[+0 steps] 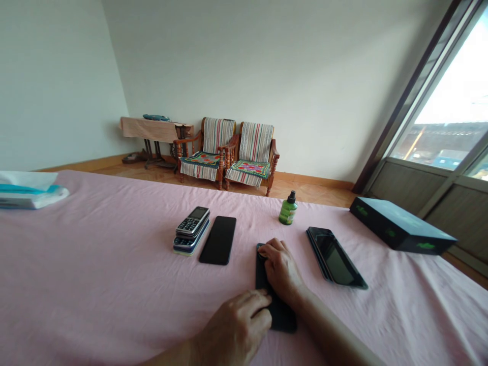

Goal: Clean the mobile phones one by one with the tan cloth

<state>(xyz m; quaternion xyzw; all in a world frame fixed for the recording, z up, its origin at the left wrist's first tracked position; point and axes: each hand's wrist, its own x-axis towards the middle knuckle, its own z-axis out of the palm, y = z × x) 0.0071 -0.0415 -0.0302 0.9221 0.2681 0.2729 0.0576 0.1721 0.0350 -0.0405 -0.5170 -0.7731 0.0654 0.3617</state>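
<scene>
A dark phone-like slab (282,316) lies flat on the pink cloth in front of me. My right hand (281,267) rests on its far part, fingers bent together over the top left corner; what is under the fingertips is too small to name. My left hand (244,320) touches the slab's left edge with its fingers pressed together. To the left lies a black phone (219,240), beside a stack of keypad phones (191,229). Right of my hands, a black tablet (337,258) lies on top of another flat dark device.
A green spray bottle (288,209) stands beyond my hands. The black box (400,226) sits at the right edge of the pink-covered table (114,264), a tissue pack (32,190) at far left. Two chairs (249,162) and a side table (152,129) stand near the wall.
</scene>
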